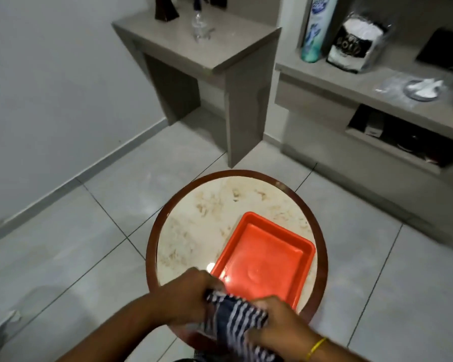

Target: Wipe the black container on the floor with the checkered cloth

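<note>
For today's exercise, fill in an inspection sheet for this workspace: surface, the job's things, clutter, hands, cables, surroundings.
Surface: round table, brown rim, stained pale top.
Job's things: cloth, dark with white stripes, held over the table's near edge; no black container seen.
Clutter: orange tray on the table, empty.
Hands: left hand and right hand both grip the cloth.
Cables: nothing seen.
Surroundings: tiled floor; side table with clear bottle; shelf unit with spray can and bag.

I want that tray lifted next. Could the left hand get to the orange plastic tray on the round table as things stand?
Probably yes. The left hand sits right beside the orange plastic tray with nothing between, but it grips the dark striped cloth and would have to let go first.
</note>
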{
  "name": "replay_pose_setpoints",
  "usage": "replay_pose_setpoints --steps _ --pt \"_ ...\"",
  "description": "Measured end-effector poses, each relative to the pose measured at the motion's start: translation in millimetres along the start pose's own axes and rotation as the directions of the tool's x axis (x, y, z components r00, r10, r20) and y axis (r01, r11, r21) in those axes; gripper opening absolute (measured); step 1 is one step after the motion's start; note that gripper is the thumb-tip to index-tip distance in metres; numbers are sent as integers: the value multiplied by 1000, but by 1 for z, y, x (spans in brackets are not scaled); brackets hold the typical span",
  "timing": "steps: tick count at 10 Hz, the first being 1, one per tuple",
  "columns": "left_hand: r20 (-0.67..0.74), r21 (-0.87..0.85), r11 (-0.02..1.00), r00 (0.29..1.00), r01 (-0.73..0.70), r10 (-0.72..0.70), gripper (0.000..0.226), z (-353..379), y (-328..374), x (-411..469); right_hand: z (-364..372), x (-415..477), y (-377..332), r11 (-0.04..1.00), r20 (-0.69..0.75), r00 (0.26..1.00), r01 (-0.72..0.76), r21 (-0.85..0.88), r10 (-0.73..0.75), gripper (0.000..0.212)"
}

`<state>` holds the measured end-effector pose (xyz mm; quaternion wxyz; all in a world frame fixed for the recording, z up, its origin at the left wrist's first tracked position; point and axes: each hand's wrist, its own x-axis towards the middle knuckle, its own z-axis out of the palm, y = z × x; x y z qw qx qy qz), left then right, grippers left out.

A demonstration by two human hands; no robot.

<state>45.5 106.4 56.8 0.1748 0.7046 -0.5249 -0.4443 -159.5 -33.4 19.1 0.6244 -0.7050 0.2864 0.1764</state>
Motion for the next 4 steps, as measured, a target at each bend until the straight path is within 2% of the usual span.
replay_pose_setpoints --steps 1,2,3,4 --pt "-205 71 992 972 -103 116 11 -17 19 29 -42 -10 -10 959 -271 943 121 -256 -192 19" --pt "-275 240 966 948 -94 161 22 1 15 47 -46 -7 1 807 -331 861 143 -573 -387 44" --pt "-148 390 917 977 -83 152 34 32 -12 56 -23 5 29 652 -184 931 71 -755 -314 50" --pt "-56 481 874 997 69 -49 50 73 -35 49 9 20 62 564 -28 996 22 -826 -81 54"
